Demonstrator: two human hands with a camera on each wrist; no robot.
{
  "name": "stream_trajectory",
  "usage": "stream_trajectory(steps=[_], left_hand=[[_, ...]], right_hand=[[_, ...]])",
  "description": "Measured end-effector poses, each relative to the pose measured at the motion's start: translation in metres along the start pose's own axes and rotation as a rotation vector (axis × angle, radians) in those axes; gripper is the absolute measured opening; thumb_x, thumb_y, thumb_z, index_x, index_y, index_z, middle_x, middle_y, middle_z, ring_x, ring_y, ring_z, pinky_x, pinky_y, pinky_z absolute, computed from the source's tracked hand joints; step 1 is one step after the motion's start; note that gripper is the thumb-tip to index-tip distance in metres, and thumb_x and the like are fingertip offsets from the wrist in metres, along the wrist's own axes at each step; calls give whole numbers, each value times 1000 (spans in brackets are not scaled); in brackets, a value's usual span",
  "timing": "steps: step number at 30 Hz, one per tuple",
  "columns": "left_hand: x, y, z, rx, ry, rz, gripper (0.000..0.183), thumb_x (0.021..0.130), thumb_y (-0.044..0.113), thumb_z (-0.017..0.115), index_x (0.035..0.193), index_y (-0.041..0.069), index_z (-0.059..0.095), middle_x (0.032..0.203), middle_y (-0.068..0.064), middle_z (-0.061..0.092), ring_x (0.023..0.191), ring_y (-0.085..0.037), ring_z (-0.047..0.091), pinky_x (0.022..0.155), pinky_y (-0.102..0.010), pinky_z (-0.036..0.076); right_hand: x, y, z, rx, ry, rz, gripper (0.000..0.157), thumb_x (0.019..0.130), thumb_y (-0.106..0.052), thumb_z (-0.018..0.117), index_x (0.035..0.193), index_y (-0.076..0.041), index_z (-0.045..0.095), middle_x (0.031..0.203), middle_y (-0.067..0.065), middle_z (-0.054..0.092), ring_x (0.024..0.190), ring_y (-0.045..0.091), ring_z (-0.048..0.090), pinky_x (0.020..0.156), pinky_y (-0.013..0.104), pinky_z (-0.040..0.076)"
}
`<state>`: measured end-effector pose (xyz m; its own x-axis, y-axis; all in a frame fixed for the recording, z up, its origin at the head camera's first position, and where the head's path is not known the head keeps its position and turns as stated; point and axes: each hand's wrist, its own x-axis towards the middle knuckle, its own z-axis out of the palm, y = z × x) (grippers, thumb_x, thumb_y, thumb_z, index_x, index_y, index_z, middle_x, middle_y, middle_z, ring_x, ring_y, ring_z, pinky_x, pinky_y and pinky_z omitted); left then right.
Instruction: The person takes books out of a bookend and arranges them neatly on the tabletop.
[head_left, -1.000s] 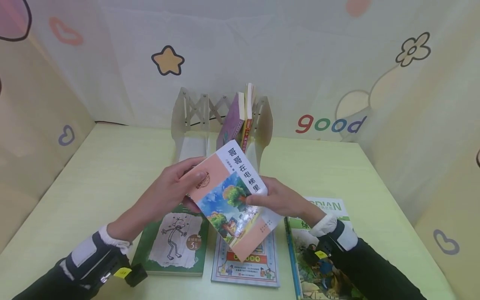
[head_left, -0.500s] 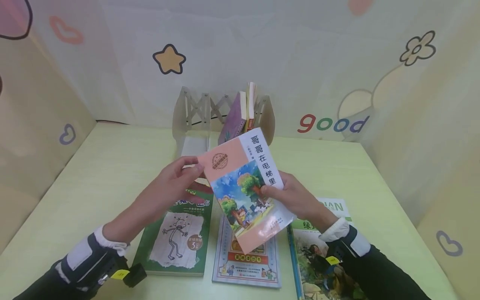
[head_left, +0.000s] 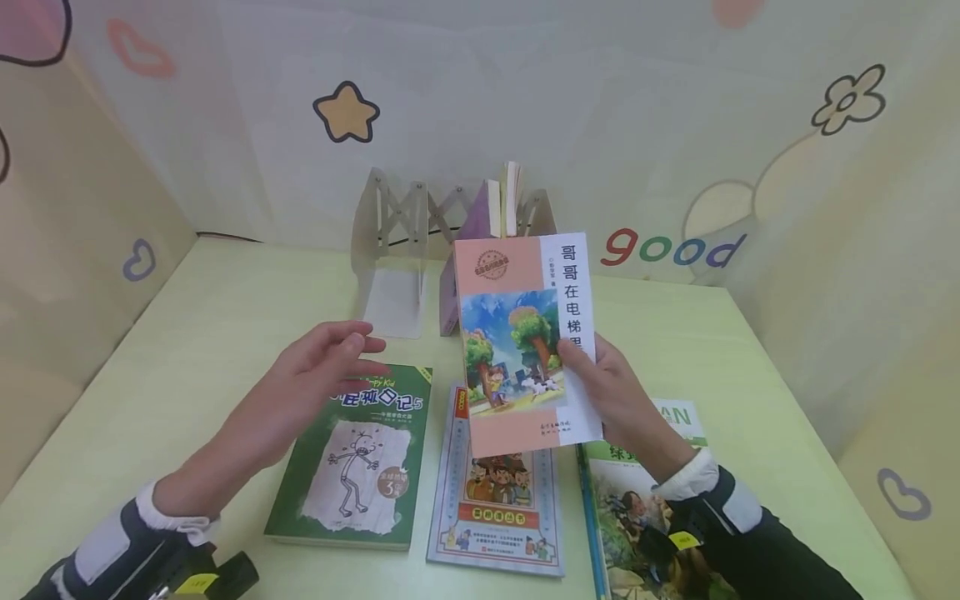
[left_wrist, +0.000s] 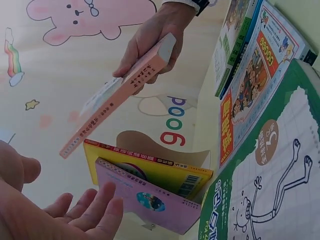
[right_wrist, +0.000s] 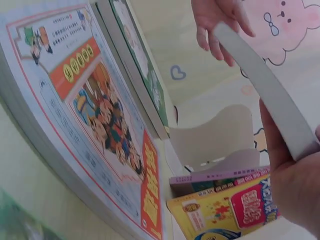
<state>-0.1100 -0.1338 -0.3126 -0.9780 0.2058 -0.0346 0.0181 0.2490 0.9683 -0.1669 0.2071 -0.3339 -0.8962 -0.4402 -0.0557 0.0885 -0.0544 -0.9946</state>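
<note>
My right hand (head_left: 626, 396) grips a pink and white book (head_left: 510, 350) by its right edge, thumb on the front cover. The book stands nearly upright in the air, its lower part overlapping the blue-bordered book (head_left: 495, 533) in the head view. My left hand (head_left: 315, 375) is apart from it, fingers loosely extended over the top of the green book (head_left: 360, 475). In the left wrist view the pink spine (left_wrist: 115, 105) of the held book shows, and its pale page edge (right_wrist: 270, 90) shows in the right wrist view.
Behind stands an expandable bookend rack (head_left: 390, 250) against the curtain. It bears a purple book (left_wrist: 145, 195) and a yellow book (left_wrist: 150, 162), leaning at its right side. At the front right lies a green nature-cover book (head_left: 637, 517), partly under my right forearm.
My left hand has let go of the pink and white book and drawn back to the left. My right hand has carried the book up and right, turning it from slanted to nearly upright.
</note>
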Motion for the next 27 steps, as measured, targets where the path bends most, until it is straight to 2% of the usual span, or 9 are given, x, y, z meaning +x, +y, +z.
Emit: stream_trajectory(steps=[5,7,10,16,22,27], left_hand=[[-5,-7,-9,7,50,0,61,99,44,46,145,6,35,137,-9,48,116,-30,58,98,-45,43],[-6,-10,-13,16,75,-11,64,98,45,46,147,6,33,138,-10,47,117,-30,56,97,-44,43],[-7,-14,-17,32,107,-30,69,96,48,47,148,5,31,139,-12,46,121,-30,54,95,-41,45],[-8,-19,-19,14,124,-69,72,96,49,48,150,4,29,141,-16,43,119,-36,55,98,-46,41],[-6,-23,-15,-23,113,-100,74,95,49,49,149,3,28,142,-16,42,119,-38,54,99,-46,40],[-5,-31,-10,-52,99,-131,73,96,47,50,150,4,27,142,-17,42,118,-39,54,98,-47,41]], right_hand=[[0,5,13,30,81,78,61,97,-44,49,150,-19,31,119,16,60,98,31,66,78,52,51],[-1,7,19,37,78,102,61,97,-44,50,150,-22,31,122,18,58,100,32,65,79,53,51],[-2,10,28,67,38,111,59,97,-42,50,150,-24,30,127,21,54,105,34,63,82,54,49],[-2,14,44,183,-74,123,62,97,-28,55,152,-22,25,136,20,47,114,36,58,88,54,46],[1,19,57,255,-113,158,63,96,-20,57,151,-22,27,142,15,44,121,34,53,94,49,44],[2,23,66,267,-130,198,64,94,-20,60,150,-24,29,140,16,47,119,35,55,92,50,45]])
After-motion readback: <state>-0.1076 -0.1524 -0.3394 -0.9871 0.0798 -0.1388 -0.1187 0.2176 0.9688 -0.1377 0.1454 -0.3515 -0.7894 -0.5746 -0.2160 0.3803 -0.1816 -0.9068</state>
